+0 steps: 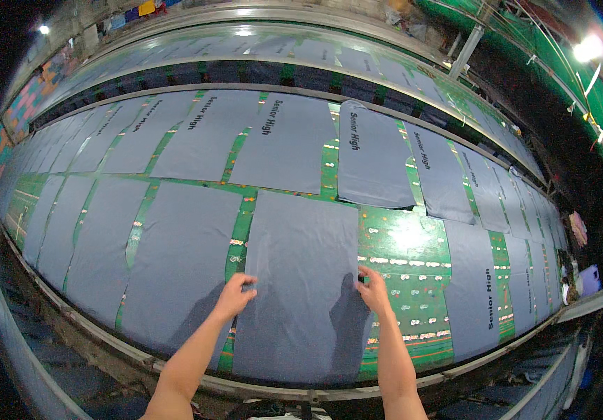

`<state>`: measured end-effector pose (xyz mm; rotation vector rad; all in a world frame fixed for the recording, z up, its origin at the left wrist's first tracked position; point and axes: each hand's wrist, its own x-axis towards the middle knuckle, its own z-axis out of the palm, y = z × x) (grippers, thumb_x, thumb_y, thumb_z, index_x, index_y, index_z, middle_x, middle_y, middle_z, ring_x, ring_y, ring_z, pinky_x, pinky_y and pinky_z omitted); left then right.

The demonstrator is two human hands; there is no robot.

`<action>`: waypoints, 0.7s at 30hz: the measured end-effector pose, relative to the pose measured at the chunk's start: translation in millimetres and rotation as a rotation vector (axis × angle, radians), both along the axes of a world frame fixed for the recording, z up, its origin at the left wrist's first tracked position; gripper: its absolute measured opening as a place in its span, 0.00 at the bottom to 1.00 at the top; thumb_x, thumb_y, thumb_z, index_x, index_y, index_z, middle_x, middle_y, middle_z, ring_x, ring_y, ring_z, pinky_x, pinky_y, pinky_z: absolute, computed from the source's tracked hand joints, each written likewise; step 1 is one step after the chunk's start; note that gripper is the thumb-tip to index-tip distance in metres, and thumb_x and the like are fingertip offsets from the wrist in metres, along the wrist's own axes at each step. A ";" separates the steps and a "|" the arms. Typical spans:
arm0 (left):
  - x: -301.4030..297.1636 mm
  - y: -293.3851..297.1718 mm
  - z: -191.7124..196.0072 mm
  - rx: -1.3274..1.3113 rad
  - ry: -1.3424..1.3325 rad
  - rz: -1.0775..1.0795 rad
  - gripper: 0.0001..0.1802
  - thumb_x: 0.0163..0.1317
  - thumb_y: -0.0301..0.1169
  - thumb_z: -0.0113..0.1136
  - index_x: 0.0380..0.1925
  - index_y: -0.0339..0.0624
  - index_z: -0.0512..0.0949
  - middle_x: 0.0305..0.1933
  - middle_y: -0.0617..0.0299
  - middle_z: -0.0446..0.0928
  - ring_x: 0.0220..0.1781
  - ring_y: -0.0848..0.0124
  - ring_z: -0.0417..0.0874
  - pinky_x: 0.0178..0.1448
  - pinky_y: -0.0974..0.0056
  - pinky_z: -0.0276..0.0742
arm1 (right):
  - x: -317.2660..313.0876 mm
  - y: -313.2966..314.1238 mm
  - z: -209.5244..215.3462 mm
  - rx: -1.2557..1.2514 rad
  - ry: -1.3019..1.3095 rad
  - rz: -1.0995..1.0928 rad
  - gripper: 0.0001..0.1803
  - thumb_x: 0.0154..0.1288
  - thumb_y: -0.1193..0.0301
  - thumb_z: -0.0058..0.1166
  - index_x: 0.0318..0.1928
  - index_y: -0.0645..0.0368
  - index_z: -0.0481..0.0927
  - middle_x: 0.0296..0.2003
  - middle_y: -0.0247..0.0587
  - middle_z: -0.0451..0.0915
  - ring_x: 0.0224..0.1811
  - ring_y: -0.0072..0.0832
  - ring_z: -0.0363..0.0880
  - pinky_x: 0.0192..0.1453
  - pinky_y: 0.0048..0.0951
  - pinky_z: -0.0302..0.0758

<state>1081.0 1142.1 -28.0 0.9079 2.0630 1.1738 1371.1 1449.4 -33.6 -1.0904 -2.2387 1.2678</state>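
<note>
A plain blue-grey fabric panel (pixel 300 273) lies in front of me on a long green table, with faint wrinkles in its surface. My left hand (pixel 234 297) is at the panel's left edge, its thumb and fingers curled in a pinch there. On the opposite edge, my right hand (pixel 373 290) has its fingers bent in the same way. Both hands appear to grip the cloth, though the fingertip contact is small in the view. Shadows of my hands and arms fall across the panel and the one to its left.
Other grey panels lie in rows along the green table (pixel 406 280), several bearing dark print, such as the far panel (pixel 284 143). One panel with a rounded end (pixel 375 157) sits beyond the bare green patch. A parallel table (pixel 245 49) stands behind; a lit lamp (pixel 588 49) hangs upper right.
</note>
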 end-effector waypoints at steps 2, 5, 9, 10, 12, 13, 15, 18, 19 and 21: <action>22.8 -29.7 14.4 -0.091 -0.153 0.064 0.17 0.59 0.26 0.67 0.49 0.38 0.81 0.51 0.55 0.79 0.54 0.62 0.81 0.60 0.59 0.75 | 23.6 -23.8 7.6 -0.057 -0.037 -0.042 0.25 0.57 0.74 0.66 0.57 0.60 0.80 0.47 0.52 0.84 0.49 0.44 0.84 0.58 0.40 0.79; 53.8 -66.2 17.4 -0.175 -0.293 0.108 0.15 0.60 0.25 0.66 0.47 0.38 0.82 0.49 0.56 0.80 0.49 0.65 0.82 0.56 0.61 0.77 | 61.8 -47.7 3.2 0.168 -0.046 0.041 0.20 0.60 0.76 0.65 0.54 0.61 0.80 0.40 0.42 0.83 0.34 0.24 0.80 0.40 0.29 0.78; 87.8 -113.6 14.0 -0.125 -0.328 0.150 0.14 0.59 0.23 0.66 0.46 0.37 0.82 0.47 0.58 0.79 0.42 0.69 0.81 0.50 0.62 0.78 | 90.7 -86.4 14.4 -0.029 -0.159 -0.084 0.19 0.55 0.74 0.69 0.48 0.61 0.84 0.44 0.45 0.85 0.43 0.35 0.84 0.46 0.34 0.80; 92.7 -120.1 14.7 -0.135 -0.255 0.136 0.14 0.59 0.23 0.67 0.46 0.36 0.82 0.47 0.58 0.79 0.42 0.69 0.81 0.50 0.63 0.78 | 99.6 -93.2 12.3 -0.060 -0.161 -0.103 0.19 0.55 0.73 0.69 0.48 0.61 0.84 0.43 0.45 0.85 0.41 0.34 0.83 0.45 0.34 0.79; 100.9 -130.9 16.8 -0.153 -0.109 0.109 0.14 0.58 0.22 0.67 0.45 0.36 0.82 0.47 0.58 0.79 0.41 0.68 0.80 0.49 0.63 0.78 | 116.8 -108.2 5.7 -0.076 -0.147 -0.111 0.20 0.53 0.73 0.70 0.48 0.61 0.84 0.41 0.43 0.84 0.37 0.31 0.81 0.43 0.33 0.78; 103.4 -134.2 17.1 -0.148 -0.066 0.101 0.14 0.57 0.22 0.67 0.45 0.35 0.82 0.47 0.58 0.79 0.40 0.68 0.80 0.49 0.63 0.78 | 124.2 -115.3 1.2 -0.059 -0.132 -0.099 0.21 0.53 0.73 0.71 0.49 0.60 0.84 0.39 0.42 0.84 0.35 0.31 0.80 0.42 0.33 0.78; 107.8 -140.1 17.9 -0.141 0.020 0.087 0.15 0.56 0.21 0.67 0.45 0.35 0.82 0.48 0.58 0.79 0.38 0.68 0.80 0.48 0.63 0.78 | 131.4 -126.8 2.3 -0.010 -0.122 -0.070 0.22 0.51 0.74 0.71 0.49 0.60 0.83 0.38 0.41 0.82 0.32 0.29 0.78 0.41 0.32 0.77; 110.9 -142.5 24.6 -0.151 -0.031 0.149 0.17 0.54 0.19 0.67 0.46 0.36 0.83 0.49 0.58 0.79 0.36 0.68 0.80 0.47 0.63 0.78 | 135.7 -148.0 11.5 0.044 -0.123 -0.038 0.26 0.48 0.76 0.72 0.51 0.60 0.83 0.39 0.40 0.81 0.30 0.28 0.76 0.39 0.31 0.76; 111.4 -143.7 20.5 -0.140 -0.035 0.160 0.17 0.54 0.19 0.67 0.47 0.37 0.83 0.50 0.58 0.79 0.35 0.69 0.80 0.47 0.63 0.78 | 139.0 -151.6 9.7 0.034 -0.114 -0.042 0.27 0.47 0.76 0.72 0.52 0.60 0.82 0.41 0.40 0.80 0.30 0.28 0.76 0.39 0.31 0.76; 110.0 -145.4 11.8 -0.121 -0.041 0.187 0.19 0.54 0.19 0.67 0.48 0.37 0.83 0.50 0.59 0.79 0.34 0.70 0.80 0.46 0.63 0.78 | 140.9 -157.6 12.3 -0.006 -0.098 -0.054 0.29 0.46 0.77 0.72 0.53 0.60 0.82 0.43 0.40 0.79 0.30 0.28 0.76 0.39 0.30 0.76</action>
